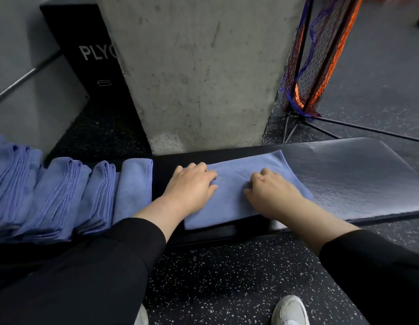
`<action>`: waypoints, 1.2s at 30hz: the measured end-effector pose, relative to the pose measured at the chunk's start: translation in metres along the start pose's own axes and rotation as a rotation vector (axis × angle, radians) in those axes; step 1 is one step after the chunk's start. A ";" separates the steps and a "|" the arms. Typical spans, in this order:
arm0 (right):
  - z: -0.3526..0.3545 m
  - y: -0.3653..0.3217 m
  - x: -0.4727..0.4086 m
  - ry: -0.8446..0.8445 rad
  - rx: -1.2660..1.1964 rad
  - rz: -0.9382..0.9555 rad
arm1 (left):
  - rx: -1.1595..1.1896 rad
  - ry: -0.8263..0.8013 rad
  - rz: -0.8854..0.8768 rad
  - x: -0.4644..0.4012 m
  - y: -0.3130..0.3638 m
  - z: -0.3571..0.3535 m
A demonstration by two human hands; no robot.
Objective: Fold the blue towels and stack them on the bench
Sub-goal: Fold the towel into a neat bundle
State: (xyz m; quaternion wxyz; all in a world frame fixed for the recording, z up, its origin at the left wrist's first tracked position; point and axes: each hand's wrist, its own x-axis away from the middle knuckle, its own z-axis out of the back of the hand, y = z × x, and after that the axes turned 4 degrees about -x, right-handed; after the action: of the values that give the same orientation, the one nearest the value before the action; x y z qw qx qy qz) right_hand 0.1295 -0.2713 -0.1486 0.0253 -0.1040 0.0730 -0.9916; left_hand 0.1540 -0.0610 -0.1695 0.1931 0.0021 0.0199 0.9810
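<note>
Got both hands, left hand (192,184) and right hand (271,191), pressing knuckles-curled on the half-folded blue towel (236,202) lying mid-surface (356,174), probably flattening the crease, beside 4 folded towels (63,195) already lined up left.

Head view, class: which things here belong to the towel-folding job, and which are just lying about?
Part of the job:
blue towel being folded
left hand
right hand
folded towel stacks
bench

Just lying about:
black plyo box
concrete pillar
netted frame
</note>
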 end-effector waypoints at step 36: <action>-0.023 0.028 0.052 0.150 -0.103 0.657 | 0.023 -0.092 -0.265 0.072 -0.008 0.018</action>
State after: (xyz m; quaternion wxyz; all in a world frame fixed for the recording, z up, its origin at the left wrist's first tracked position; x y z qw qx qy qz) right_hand 0.0744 -0.2993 -0.1648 0.3327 -0.0027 0.1541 -0.9304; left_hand 0.0907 -0.0257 -0.1521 0.3217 0.0468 0.0224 0.9454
